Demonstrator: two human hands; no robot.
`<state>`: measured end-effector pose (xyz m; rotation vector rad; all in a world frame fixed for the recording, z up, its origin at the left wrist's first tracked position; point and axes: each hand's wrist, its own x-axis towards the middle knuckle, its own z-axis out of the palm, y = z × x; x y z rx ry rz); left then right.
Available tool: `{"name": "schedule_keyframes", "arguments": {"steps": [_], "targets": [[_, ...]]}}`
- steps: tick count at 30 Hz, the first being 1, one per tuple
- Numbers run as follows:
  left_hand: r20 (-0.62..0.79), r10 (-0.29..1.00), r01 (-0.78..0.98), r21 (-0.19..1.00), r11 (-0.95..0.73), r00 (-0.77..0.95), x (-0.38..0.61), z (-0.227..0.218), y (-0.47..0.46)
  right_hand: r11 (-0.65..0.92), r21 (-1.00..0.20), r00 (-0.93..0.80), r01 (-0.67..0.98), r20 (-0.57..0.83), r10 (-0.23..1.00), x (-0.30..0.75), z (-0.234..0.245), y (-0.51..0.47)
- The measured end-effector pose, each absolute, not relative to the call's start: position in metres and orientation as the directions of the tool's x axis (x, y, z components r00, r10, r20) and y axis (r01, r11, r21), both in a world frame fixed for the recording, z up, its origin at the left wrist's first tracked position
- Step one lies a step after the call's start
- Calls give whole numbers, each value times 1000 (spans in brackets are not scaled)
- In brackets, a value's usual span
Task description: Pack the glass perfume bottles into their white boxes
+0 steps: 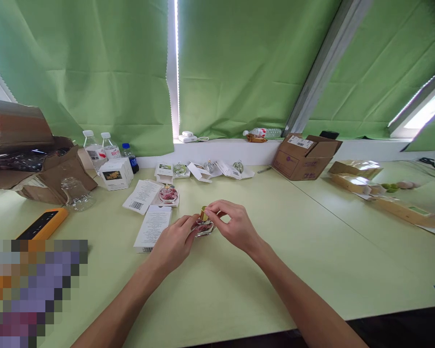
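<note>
The left hand (173, 243) was closed around a clear glass perfume bottle with pink contents (205, 228), which sat between both hands over the pale green counter (304, 251), while the right hand (236, 224) pinched the bottle's gold metal cap (203, 213) between its fingers. Just left of them lay a white printed paper leaflet (152, 227), and beyond it a second pink glass perfume bottle (168, 194) stood on an opened white cardboard carton (174, 204).
</note>
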<state>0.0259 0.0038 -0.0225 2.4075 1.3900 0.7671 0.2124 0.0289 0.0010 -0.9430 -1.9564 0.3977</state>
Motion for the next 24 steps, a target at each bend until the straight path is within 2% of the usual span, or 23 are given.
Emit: {"name": "schedule_keyframes", "arguments": {"steps": [24], "targets": [[280, 870, 728, 478, -492, 405, 26, -23, 3, 625, -643, -312, 443, 542, 780, 212, -1, 29]]}}
